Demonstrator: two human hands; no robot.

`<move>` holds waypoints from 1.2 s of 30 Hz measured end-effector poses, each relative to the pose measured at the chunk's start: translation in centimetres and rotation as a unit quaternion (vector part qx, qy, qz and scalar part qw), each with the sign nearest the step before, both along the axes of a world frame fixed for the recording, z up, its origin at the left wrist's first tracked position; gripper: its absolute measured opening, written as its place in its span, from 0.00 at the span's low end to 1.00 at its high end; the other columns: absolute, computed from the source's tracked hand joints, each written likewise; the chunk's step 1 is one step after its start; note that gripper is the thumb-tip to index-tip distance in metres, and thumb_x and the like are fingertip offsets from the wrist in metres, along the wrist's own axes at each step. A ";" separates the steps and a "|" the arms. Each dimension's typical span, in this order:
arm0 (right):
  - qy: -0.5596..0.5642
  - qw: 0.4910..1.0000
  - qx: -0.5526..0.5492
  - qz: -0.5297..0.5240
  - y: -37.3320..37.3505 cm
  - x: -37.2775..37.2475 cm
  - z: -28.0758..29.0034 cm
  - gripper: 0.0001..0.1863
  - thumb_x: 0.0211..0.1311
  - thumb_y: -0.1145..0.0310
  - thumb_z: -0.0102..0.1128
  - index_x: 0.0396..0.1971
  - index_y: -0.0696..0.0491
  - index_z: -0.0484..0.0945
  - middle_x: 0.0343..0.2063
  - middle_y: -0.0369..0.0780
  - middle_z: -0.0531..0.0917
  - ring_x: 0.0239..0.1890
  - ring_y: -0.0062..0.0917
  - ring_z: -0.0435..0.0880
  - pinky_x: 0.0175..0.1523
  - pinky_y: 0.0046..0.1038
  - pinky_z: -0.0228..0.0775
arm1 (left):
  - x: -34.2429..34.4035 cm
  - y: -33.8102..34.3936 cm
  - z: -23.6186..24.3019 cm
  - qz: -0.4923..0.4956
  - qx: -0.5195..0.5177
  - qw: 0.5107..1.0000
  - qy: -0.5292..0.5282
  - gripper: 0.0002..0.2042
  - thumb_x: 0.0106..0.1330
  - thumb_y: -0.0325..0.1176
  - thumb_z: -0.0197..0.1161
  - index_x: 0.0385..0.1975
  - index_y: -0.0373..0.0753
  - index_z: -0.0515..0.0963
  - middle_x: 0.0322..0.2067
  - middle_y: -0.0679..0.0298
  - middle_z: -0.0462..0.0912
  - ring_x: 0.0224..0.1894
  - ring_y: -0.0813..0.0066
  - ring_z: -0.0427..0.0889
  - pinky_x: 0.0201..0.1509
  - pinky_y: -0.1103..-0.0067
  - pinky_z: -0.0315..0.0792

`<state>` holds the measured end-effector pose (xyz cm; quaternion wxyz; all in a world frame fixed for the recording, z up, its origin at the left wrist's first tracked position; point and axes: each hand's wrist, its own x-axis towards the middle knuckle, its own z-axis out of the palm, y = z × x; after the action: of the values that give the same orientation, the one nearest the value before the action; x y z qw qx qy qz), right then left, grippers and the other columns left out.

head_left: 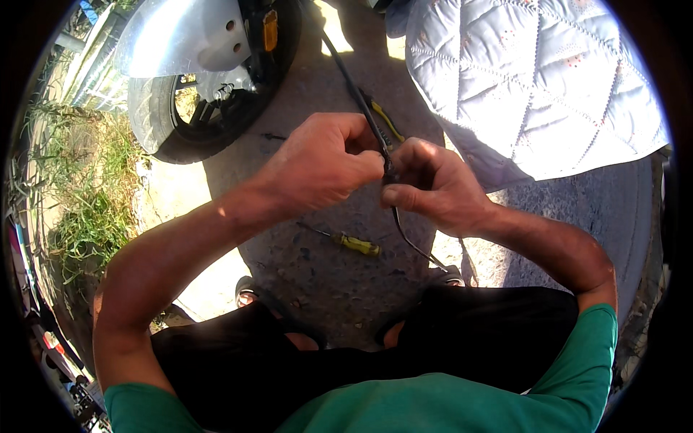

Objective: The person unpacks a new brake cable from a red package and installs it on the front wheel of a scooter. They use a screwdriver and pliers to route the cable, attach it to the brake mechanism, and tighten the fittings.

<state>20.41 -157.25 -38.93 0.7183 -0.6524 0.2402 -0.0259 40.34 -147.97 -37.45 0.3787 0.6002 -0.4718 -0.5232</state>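
Note:
A long black cable [341,63] runs from the top of the view down between my hands. Its lower end, below my fingers, bends off to the right and splits into thin ends near my right foot. My left hand [325,160] is closed, with thumb and fingers pinching the cable from the left. From the other side my right hand [442,186] grips it between thumb and forefinger, just below the left fingertips. The exact spot under my fingertips is partly hidden. Behind the cable lies a tool with a yellow and black handle [388,120], partly covered.
On the ground between my feet lies a screwdriver [357,245] with a yellow handle. A wheel [160,119] under a silver fender [184,43] stands at the upper left, beside grass [94,209]. A pale quilted cover [538,86] spreads across the upper right.

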 end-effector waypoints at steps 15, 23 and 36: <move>0.017 0.997 -0.078 -0.021 -0.1 -0.1 0.3 0.13 0.63 0.68 0.65 0.40 0.60 0.74 0.32 0.36 0.78 0.37 0.17 0.78 0.45 0.24 0.75 | 0.0 -0.5 -1.4 0.020 -0.077 0.996 0.045 0.11 0.61 0.29 0.56 0.41 0.34 0.78 0.31 0.64 0.81 0.33 0.78 0.77 0.40 0.77 0.71; 0.032 0.986 -0.151 0.061 -1.6 -0.2 0.5 0.16 0.73 0.62 0.51 0.45 0.62 0.76 0.28 0.37 0.81 0.33 0.19 0.80 0.43 0.25 0.75 | 1.2 -1.5 -0.8 -0.050 -0.031 0.998 0.012 0.08 0.66 0.29 0.58 0.42 0.35 0.78 0.36 0.67 0.79 0.40 0.79 0.78 0.48 0.78 0.72; -0.023 0.979 0.185 0.080 -3.9 -0.5 1.0 0.16 0.73 0.58 0.51 0.43 0.58 0.73 0.25 0.33 0.71 0.29 0.19 0.75 0.37 0.26 0.73 | 0.5 -3.1 -1.3 -0.034 -0.056 0.996 0.056 0.10 0.62 0.34 0.60 0.36 0.34 0.81 0.30 0.67 0.83 0.35 0.82 0.79 0.41 0.81 0.71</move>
<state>19.87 -161.15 -37.90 0.8317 -0.5245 0.1715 0.0618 40.85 -151.10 -38.74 0.4196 0.5311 -0.4984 -0.5417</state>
